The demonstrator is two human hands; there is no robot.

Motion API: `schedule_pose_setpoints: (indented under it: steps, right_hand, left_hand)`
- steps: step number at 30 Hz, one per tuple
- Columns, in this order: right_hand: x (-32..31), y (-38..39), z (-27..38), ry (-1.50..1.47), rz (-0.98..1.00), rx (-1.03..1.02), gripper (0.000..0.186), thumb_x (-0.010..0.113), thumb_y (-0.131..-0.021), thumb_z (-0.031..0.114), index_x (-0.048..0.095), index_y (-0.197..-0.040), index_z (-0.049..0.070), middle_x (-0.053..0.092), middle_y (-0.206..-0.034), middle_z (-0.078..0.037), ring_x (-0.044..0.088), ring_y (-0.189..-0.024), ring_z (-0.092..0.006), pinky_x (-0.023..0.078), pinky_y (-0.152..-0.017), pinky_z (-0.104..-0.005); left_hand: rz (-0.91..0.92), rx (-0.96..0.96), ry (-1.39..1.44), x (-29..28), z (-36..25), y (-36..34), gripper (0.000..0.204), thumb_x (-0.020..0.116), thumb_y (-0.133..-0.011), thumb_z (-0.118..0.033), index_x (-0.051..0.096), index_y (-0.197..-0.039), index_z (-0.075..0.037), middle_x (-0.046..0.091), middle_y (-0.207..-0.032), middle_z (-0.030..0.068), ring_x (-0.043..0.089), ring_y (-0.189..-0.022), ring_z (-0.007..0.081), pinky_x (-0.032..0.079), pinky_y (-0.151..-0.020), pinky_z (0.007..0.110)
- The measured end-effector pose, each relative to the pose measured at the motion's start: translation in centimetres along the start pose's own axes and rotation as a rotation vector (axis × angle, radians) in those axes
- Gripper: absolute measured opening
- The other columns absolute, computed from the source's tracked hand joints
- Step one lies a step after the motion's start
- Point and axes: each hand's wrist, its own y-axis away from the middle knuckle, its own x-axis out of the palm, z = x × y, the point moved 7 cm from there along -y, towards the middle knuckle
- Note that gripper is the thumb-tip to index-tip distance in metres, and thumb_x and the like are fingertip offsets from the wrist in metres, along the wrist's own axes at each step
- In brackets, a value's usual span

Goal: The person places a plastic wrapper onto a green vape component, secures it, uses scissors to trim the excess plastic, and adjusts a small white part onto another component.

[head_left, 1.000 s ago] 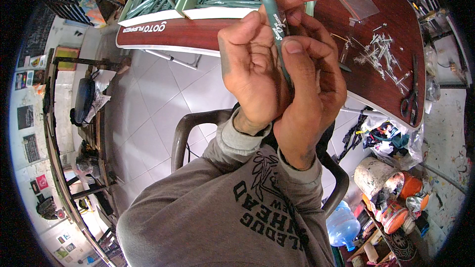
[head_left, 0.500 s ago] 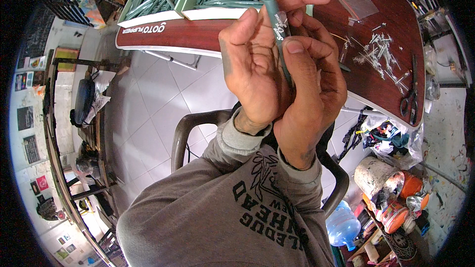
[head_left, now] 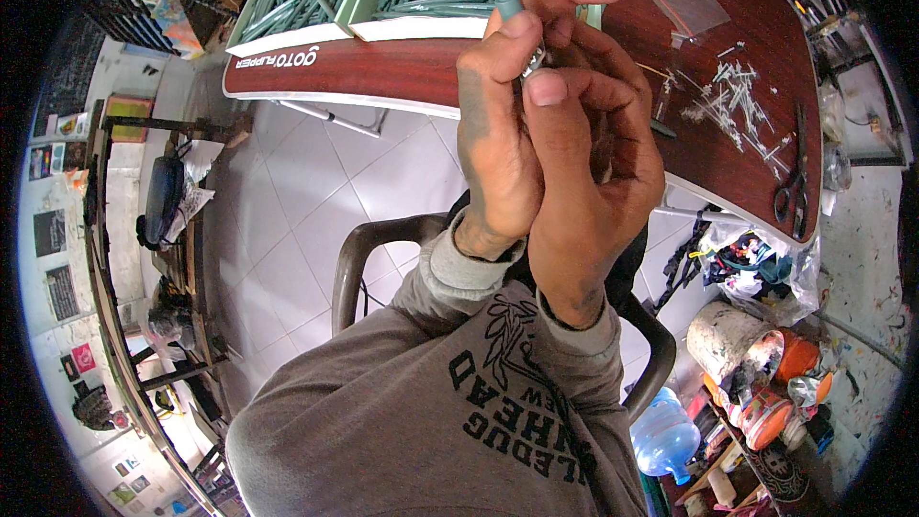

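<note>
A dark green pen [head_left: 506,2] with pale lettering stands tilted between my two hands, its tip end up. My left hand [head_left: 500,148] is closed on it, with the thumb pressed near the tip. Fingers of my right hand [head_left: 593,148] curl round the lower part, the thumb alongside the barrel and the index finger stretched out past the tip. Most of the barrel is hidden by the hands. Past the right hand's edge pokes the end of another dark green pen [head_left: 661,127]; whether it is held or lies on the table cannot be told.
Open boxes [head_left: 359,24] full of green pens stand on the brown table [head_left: 402,72]. To the right lie a clear zip bag [head_left: 687,2], a heap of small clear plastic pieces [head_left: 737,101] and black scissors [head_left: 795,193]. A chair armrest [head_left: 359,258] is below.
My left thumb has come over onto the pen near its tip, and the left hand has turned in toward the right. More of the barrel and lettering is now covered.
</note>
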Motion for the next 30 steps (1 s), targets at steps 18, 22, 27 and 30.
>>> schedule_pose_setpoints:
  steps: [18, 22, 27, 30]
  right_hand:
    - [0.3, -0.2, 0.2, 0.032, -0.032, 0.133, 0.012, 0.069, -0.088, 0.009, 0.064, -0.087, -0.002, 0.06, -0.125, -0.015, 0.06, -0.11, -0.0178, 0.043, -0.096, -0.0304]
    - [0.3, -0.2, 0.3, -0.002, -0.035, 0.128, 0.011, 0.068, -0.087, 0.007, 0.063, -0.088, -0.003, 0.06, -0.125, -0.015, 0.06, -0.11, -0.0186, 0.043, -0.097, -0.0309]
    - [0.2, -0.2, 0.3, 0.02, -0.028, 0.132, 0.012, 0.069, -0.086, 0.007, 0.063, -0.088, -0.003, 0.06, -0.125, -0.015, 0.061, -0.109, -0.0182, 0.044, -0.097, -0.0311]
    - [0.3, -0.2, 0.3, -0.028, -0.042, 0.142, 0.012, 0.07, -0.086, 0.007, 0.063, -0.088, -0.003, 0.061, -0.124, -0.015, 0.061, -0.108, -0.0169, 0.044, -0.095, -0.0303]
  left_hand:
    - [0.002, 0.261, -0.145, 1.2, -2.2, 1.2, 0.047, 0.031, -0.1, -0.032, 0.055, -0.117, 0.005, 0.056, -0.112, 0.0109, 0.047, -0.091, 0.0115, 0.043, -0.078, 0.022]
    - [0.039, 0.155, -0.169, 0.4, -1.9, 0.6, 0.05, 0.033, -0.098, -0.034, 0.055, -0.12, 0.006, 0.053, -0.102, 0.0082, 0.048, -0.087, 0.0121, 0.045, -0.075, 0.023]
    - [0.058, 0.169, -0.197, 0.5, -2.1, 0.6, 0.05, 0.033, -0.098, -0.034, 0.054, -0.119, 0.007, 0.053, -0.105, 0.0088, 0.047, -0.087, 0.0123, 0.047, -0.077, 0.022]
    - [-0.009, 0.248, -0.15, 1.4, -2.5, 1.1, 0.05, 0.033, -0.097, -0.034, 0.055, -0.118, 0.007, 0.054, -0.111, 0.0104, 0.046, -0.088, 0.0125, 0.047, -0.079, 0.022]
